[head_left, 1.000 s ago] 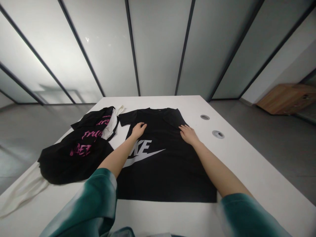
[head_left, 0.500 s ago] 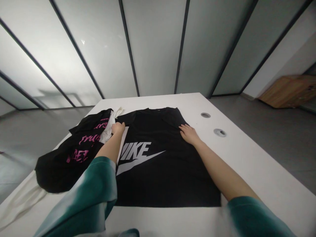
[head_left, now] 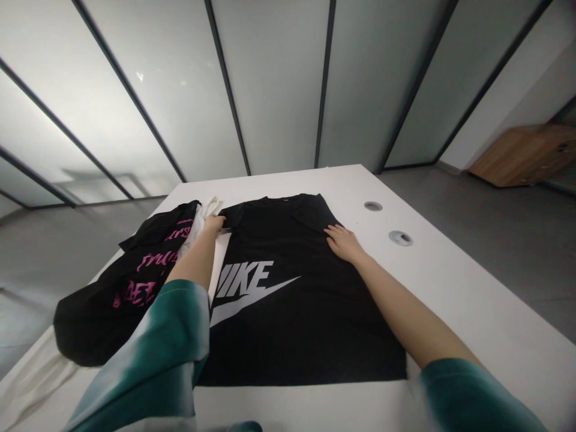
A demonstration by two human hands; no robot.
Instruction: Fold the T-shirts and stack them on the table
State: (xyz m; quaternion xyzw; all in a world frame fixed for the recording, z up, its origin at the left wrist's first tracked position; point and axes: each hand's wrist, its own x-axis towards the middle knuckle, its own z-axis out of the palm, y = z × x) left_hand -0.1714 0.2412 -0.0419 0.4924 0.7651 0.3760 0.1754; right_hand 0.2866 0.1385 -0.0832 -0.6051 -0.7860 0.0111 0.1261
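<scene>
Single view only, from a head-worn camera. It looks forward and down across the white rectangular worktop [head_left: 450, 288] from its near edge, close above the forearms, toward the frosted glass wall with dark frames [head_left: 279, 90] beyond. No second view shares the scene.

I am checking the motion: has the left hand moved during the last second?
Yes. The left hand went from the chest of the black T-shirt, above the white logo, leftward to the shirt's left sleeve, beside the pile of clothes.
</scene>
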